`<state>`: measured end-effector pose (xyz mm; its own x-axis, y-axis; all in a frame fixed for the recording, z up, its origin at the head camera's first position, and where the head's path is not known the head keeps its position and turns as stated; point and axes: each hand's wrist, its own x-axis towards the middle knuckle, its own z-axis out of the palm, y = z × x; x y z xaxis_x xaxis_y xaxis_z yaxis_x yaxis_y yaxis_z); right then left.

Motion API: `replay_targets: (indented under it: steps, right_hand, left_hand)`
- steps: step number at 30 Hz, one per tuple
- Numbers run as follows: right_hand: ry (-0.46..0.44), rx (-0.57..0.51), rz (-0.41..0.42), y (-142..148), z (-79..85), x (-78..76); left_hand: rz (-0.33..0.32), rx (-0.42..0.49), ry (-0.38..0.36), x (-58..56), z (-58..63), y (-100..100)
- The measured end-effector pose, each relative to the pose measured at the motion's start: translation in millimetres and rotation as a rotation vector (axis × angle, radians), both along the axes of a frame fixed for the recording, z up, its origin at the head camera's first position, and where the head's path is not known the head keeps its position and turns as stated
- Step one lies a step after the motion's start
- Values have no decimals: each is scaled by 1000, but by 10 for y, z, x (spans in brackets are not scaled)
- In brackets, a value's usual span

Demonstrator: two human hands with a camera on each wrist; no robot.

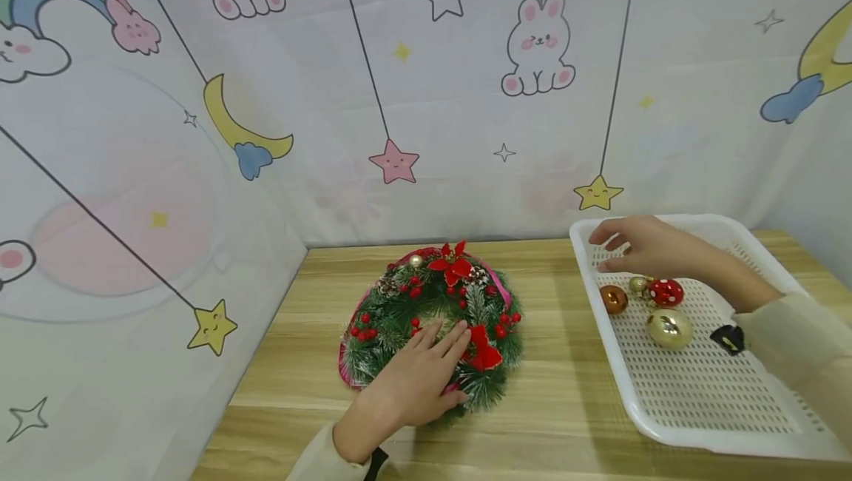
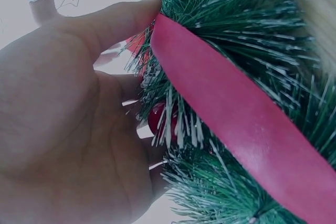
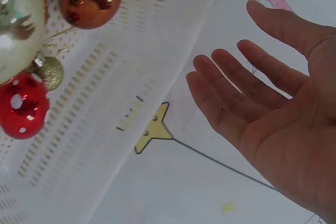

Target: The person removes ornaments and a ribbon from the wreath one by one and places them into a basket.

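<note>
A green wreath (image 1: 373, 362) with red flowers, red berries, pinecones and a pink ribbon (image 2: 236, 114) lies on the wooden table. My left hand (image 1: 413, 377) rests on its near part, fingers fairly straight over the greenery beside a red flower (image 1: 484, 348). In the left wrist view the left thumb reaches the ribbon's edge; the other fingertips are hidden behind needles. Above the left side of a white basket (image 1: 612, 370) hovers my right hand (image 1: 648, 246), holding nothing, its fingers loosely bent. Inside lie a large gold ball (image 1: 670, 328), an orange ball (image 1: 614, 300) and a red white-dotted ornament (image 1: 665, 292).
A small glittery gold ball (image 3: 51, 73) sits beside the dotted ornament. The basket stands on the right of the table (image 1: 552, 392). Behind and to the left hangs a white cloth (image 1: 319, 96) printed with stars, moons and rabbits.
</note>
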<state>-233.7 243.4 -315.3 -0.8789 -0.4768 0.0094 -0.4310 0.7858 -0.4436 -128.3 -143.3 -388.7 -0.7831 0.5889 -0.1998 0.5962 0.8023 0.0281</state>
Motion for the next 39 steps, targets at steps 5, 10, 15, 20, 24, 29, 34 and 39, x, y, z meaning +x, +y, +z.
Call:
replay_targets:
  steps: [5,10,15,20,24,29,34,39]
  right_hand:
    - [27,-10,56,-311,153,54]
    - [73,15,120,-636,285,72]
    - [106,21,173,-927,363,43]
    - [135,27,233,-1147,368,-49]
    - [125,21,253,-1296,366,-140]
    - [117,33,282,-1473,347,-269]
    - [74,40,312,-1637,276,-364]
    - [48,29,325,-1836,190,-463]
  left_hand:
    - [4,1,1,7,1,3]
    - [4,-1,5,10,1,7]
    - [2,-8,5,2,-6,12]
    - [10,-10,-9,1,-8,13]
    - [13,-9,-19,0,2,15]
    - [12,-5,-18,-8,19,15]
    - [2,22,-32,7,26,14]
    - [-10,44,8,20,70,-39]
